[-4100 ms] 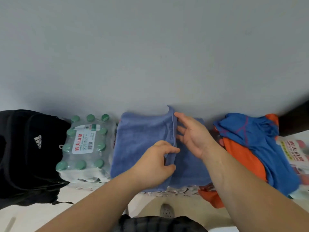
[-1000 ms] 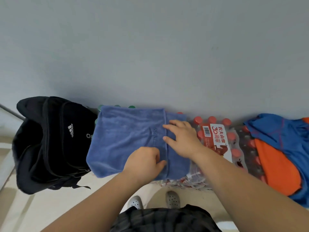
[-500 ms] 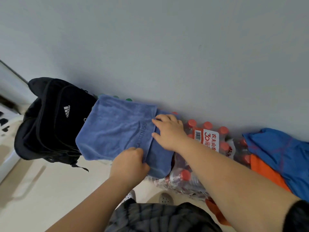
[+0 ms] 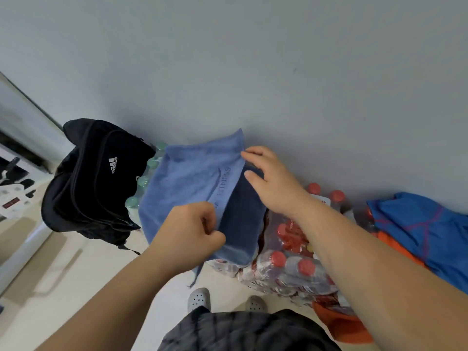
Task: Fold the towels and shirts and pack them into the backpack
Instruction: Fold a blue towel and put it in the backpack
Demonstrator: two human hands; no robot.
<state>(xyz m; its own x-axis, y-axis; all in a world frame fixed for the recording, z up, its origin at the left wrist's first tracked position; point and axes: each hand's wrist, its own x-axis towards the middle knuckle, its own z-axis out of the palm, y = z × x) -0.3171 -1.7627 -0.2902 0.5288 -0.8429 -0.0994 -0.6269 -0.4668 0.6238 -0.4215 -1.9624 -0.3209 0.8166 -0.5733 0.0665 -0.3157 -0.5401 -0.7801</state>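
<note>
The folded blue towel [image 4: 187,188] hangs over the bottle packs, just beside the black backpack [image 4: 93,178]. The left hand [image 4: 187,231] has a closed grip pinching its near edge; the right hand [image 4: 273,183] reaches nearly straight-fingered to the far edge, pinching or not I cannot tell. Keep both layers together and level on the way in. Count: one towel, one backpack, two shirts, blue [image 4: 425,229] and orange [image 4: 342,323].

Pale floor [image 4: 63,274], bearing a green-capped bottle pack [image 4: 141,183] beside a red-capped bottle pack [image 4: 304,267]. On the red-capped pack: blue shirt [image 4: 417,224], orange shirt [image 4: 340,324].
</note>
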